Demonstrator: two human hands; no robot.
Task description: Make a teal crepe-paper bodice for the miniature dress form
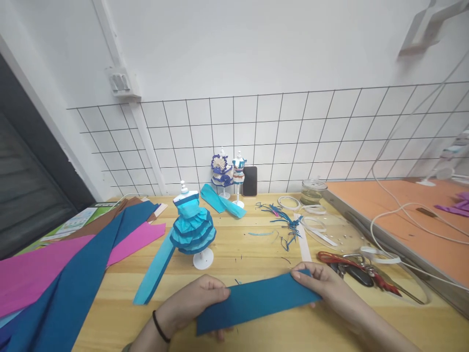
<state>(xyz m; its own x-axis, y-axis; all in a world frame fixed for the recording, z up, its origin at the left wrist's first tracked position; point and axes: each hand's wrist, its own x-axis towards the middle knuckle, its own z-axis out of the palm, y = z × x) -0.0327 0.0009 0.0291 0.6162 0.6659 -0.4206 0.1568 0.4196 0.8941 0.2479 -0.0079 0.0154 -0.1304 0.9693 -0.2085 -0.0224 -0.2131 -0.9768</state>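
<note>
A dark teal strip (260, 298), of crepe paper or thin cloth, is stretched between my two hands above the front of the table. My left hand (201, 298) grips its left part, thumb on top and fingers beneath. The right end is pinched by my right hand (322, 286). Beyond my left hand stands a small white dress form (203, 258) wearing a ruffled turquoise and dark teal dress (192, 227). A turquoise strip with a dark edge (156, 269) slants down to the table beside it.
Pink (139, 239) and dark teal sheets (91, 264) lie at left. Two more dressed forms (239, 171) and a phone (250, 181) stand at the back. Scraps (289, 225), tape rings (289, 202), a glass jar (313, 191) and keys (359, 274) occupy the right.
</note>
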